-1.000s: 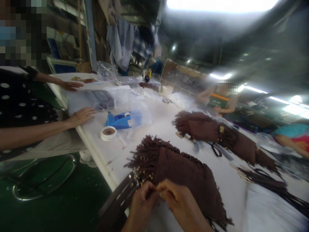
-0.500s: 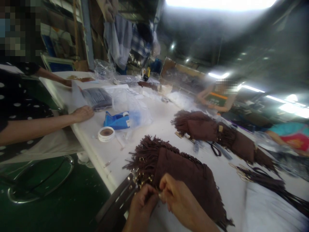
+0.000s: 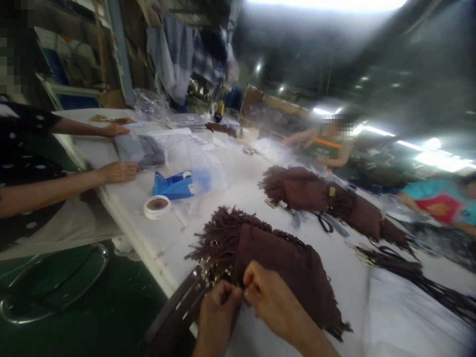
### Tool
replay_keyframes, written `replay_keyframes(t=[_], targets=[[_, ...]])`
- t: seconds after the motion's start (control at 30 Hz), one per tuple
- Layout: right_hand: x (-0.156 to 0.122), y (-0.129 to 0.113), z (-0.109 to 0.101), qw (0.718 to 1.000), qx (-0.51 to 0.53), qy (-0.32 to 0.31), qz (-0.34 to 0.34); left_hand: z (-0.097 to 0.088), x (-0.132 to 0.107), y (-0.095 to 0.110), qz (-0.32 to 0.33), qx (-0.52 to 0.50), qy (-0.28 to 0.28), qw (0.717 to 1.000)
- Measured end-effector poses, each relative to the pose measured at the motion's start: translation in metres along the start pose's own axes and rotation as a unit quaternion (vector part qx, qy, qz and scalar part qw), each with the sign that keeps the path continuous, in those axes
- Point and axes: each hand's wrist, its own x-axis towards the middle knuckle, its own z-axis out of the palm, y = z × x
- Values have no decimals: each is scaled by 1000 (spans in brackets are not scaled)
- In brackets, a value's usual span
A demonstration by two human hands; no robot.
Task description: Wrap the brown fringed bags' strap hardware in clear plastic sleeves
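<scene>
A dark brown fringed suede-like bag lies on the white table before me, with fringe spread at its far left end. My left hand is closed in a pinch by the bag's near edge. Facing it, my right hand pinches too, its fingertips almost meeting those of the left. Whatever sits between the fingertips is too small and blurred to make out. Just left of the hands, dark straps with gold-coloured metal fittings hang over the table edge.
More brown fringed bags lie farther right, near dark cords. A blue tape dispenser and a tape roll stand left of centre. A co-worker's hands handle a plastic-wrapped packet at left. Other people sit across the table.
The whole view has shifted slightly, so things appear farther left. My hands stay pinched close together. The co-worker's far hand has moved onto the packet's upper edge.
</scene>
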Motion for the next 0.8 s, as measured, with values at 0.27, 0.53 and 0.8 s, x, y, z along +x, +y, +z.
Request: replay_keyframes(t=[0.27, 0.53, 0.8], targets=[[-11, 13, 13, 998, -7, 55, -35, 8, -10, 18, -13, 6, 54, 998], [-14, 10, 19, 996, 14, 88, 21, 9, -12, 17, -23, 9, 74, 997], [-17, 18, 26, 986, 104, 109, 67, 10, -15, 15, -7, 35, 77, 996]])
